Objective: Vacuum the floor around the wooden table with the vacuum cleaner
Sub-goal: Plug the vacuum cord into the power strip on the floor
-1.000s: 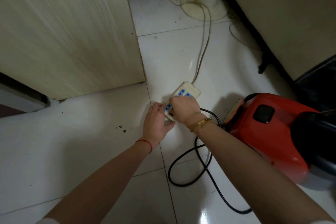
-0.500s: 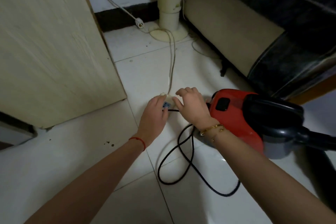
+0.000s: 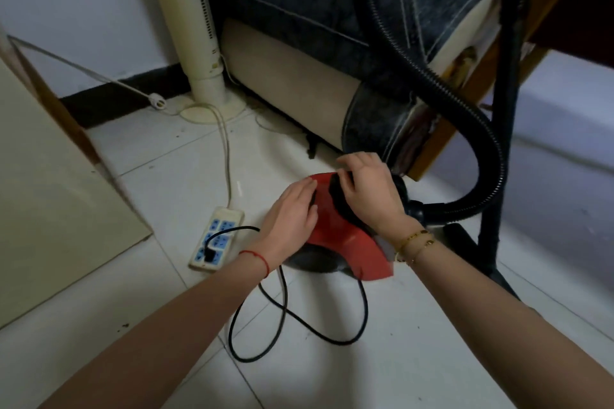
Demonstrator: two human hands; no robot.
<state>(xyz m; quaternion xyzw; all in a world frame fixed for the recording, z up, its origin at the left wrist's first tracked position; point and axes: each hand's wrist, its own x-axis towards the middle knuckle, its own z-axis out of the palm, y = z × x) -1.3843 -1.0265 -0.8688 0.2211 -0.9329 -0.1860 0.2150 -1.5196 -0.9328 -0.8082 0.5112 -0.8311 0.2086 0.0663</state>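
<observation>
The fingers of the right hand (image 3: 367, 191) curl down over the black handle (image 3: 339, 197) on top of the red vacuum cleaner (image 3: 345, 239). They look like they grip it, maybe to lift the machine or to hold it steady. The left hand (image 3: 292, 217) lies flat on the red side with its fingers straight, pressing and not holding. It may be near a button, but I cannot tell.

The vacuum cleaner sits on the white tiled floor (image 3: 398, 359), just beside the dark sofa (image 3: 315, 26). Its black hose (image 3: 465, 109) loops up high, so it is out of the way. Its black cord (image 3: 292, 315) curls on the floor and runs to the power strip (image 3: 216, 237), where the plug sits in a socket. So I think the machine is ready to be turned on.

I count two hands, one vacuum cleaner, one hose, one black cord, one power strip and one tall white fan (image 3: 199, 30). A wooden table (image 3: 545, 20) shows at the top right.
</observation>
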